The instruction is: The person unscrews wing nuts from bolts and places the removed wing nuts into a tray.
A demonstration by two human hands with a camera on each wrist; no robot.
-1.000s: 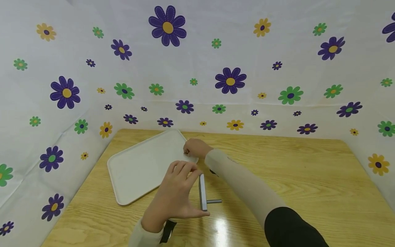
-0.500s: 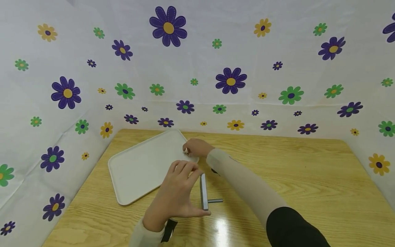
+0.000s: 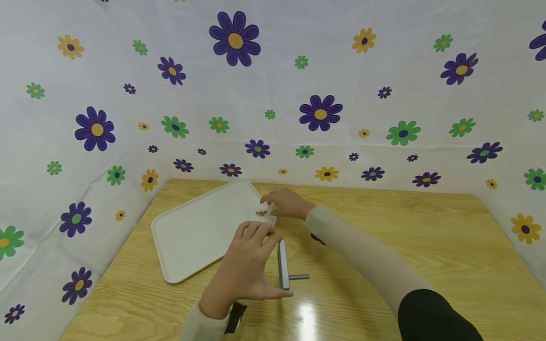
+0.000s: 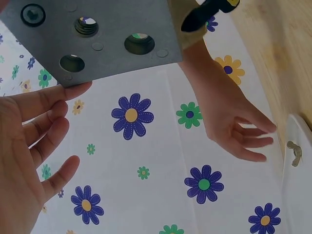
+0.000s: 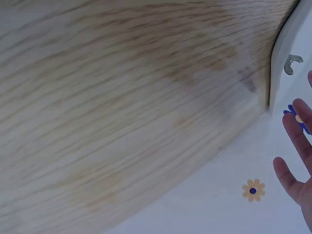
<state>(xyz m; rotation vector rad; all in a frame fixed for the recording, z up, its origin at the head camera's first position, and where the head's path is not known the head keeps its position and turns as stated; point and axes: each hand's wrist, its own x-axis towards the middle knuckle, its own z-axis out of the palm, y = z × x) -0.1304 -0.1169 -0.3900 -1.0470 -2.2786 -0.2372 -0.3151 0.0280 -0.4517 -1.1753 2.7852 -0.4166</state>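
My left hand (image 3: 245, 265) holds a grey metal plate (image 3: 283, 265) on edge between thumb and fingertips, over the table. A thin rod (image 3: 299, 277) sticks out from the plate's right face. In the left wrist view the plate (image 4: 109, 53) shows several round holes and a round fastener head near one corner. A small metal wing nut (image 3: 261, 213) lies on the right end of the white tray (image 3: 200, 232). Just beside it is my right hand (image 3: 290, 204), fingers spread and holding nothing. The right wrist view shows the wing nut (image 5: 291, 64) apart from the fingers.
The tray lies at an angle on the left part of the wooden table (image 3: 405, 246). A white sheet with printed flowers (image 3: 273, 85) hangs behind the table and along its sides. My right forearm (image 3: 362, 255) reaches across the table, right of the plate.
My right hand has let go of the wing nut, which now shows on the tray. It has drawn back to the right and its fingers have spread. The left hand stays with the plate.
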